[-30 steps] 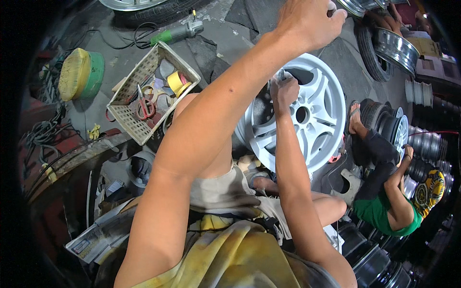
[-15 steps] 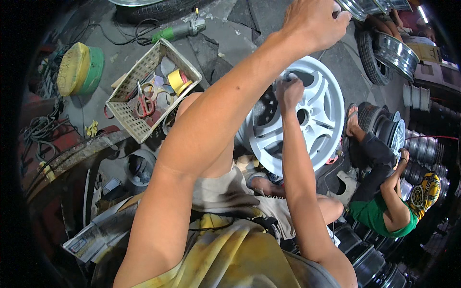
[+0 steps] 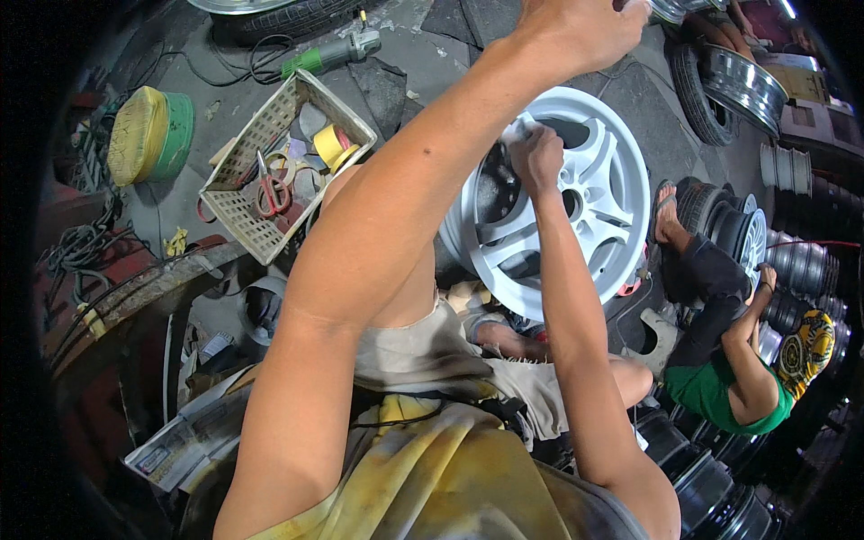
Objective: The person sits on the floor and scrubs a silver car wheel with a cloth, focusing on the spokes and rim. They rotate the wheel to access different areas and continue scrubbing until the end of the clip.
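**Wheel (image 3: 605,209) before me, right hand (image 3: 538,160) nearer**

The pale wheel sits ahead of me, right of centre, its spoked face up; being round, it shows no long axis. My right hand is at its upper-left spokes, with the hub just below and to the right. That wrist comes straight up from the right forearm, fingers curled in over something whitish; I can't tell whether they clamp it. My left hand (image 3: 589,31) reaches past the far rim, arm slanting rightward, fingers partly cut off, so its grip I can't tell. Leftward stands a crate (image 3: 240,225); farther, a grinder (image 3: 328,56).
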Available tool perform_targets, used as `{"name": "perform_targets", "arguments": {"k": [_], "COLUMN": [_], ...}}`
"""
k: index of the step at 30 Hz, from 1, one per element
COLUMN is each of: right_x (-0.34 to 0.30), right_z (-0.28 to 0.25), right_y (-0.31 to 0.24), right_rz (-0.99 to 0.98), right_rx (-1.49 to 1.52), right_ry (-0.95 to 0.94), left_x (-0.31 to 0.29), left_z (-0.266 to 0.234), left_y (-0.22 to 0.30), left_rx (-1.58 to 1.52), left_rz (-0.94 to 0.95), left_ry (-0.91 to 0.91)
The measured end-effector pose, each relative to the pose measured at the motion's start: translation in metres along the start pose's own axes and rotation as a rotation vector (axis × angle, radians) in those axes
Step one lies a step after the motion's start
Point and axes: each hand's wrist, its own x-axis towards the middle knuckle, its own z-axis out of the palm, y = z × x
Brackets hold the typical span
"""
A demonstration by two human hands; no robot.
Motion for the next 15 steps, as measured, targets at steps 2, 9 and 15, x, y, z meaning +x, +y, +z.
{"name": "perform_targets", "arguments": {"k": [2, 9, 15], "right_x": [-0.03, -0.18, -0.191], "right_z": [-0.028, -0.092, -0.047], "right_y": [0.0, 0.048, 0.024], "right_rz": [-0.027, -0.034, -0.2], "right_rx": [0.004, 0.129, 0.179], "right_ry": [-0.154, -0.332, -0.108], "left_x": [-0.004, -0.001, -0.008], "left_z": [-0.003, -0.024, 0.0], "left_y": [-0.004, -0.008, 0.004], "left_rx": [0.043, 0.051, 0.097], "left_rz": [-0.003, -0.072, -0.023], "left_ry": [0.013, -0.114, -0.195]}}
